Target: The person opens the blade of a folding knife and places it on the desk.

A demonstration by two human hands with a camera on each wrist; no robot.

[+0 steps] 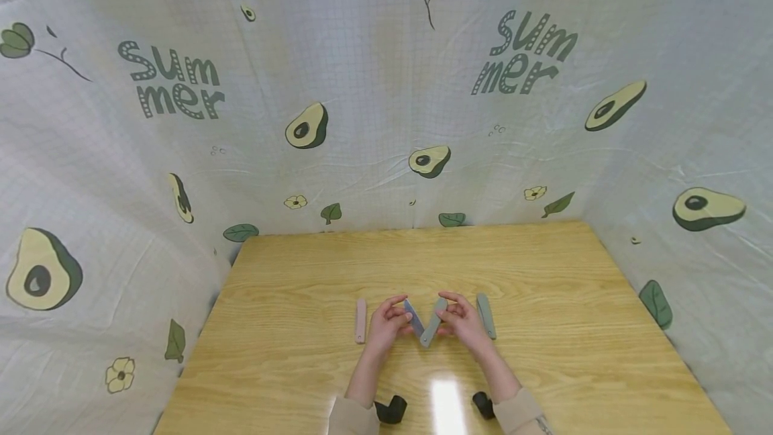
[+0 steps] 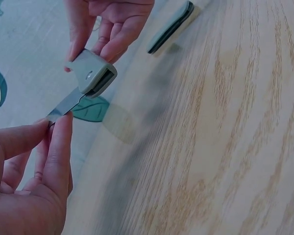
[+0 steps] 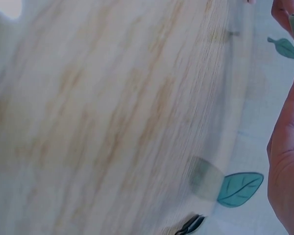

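Observation:
Over the table my two hands hold a folding knife with a grey-green handle (image 1: pixel 432 325), its blade (image 2: pixel 67 105) swung partway out so that the two form a V. Thumb and fingers of my left hand (image 1: pixel 383 327) pinch the blade near its tip. My right hand (image 1: pixel 466 326) grips the handle toward its far end, with the pivot end pointing at my body. A folded pink knife (image 1: pixel 360 321) lies just left of my left hand. To the right of my right hand lies another folded green knife (image 1: pixel 486 316). Most of the held knife falls outside the right wrist view.
The wooden table (image 1: pixel 290 287) meets a pale cloth (image 1: pixel 374 72) printed with avocados and leaves, hanging at the back and both sides. Black pieces (image 1: pixel 392 410) show beside both wrists. Light glares off the table's near middle.

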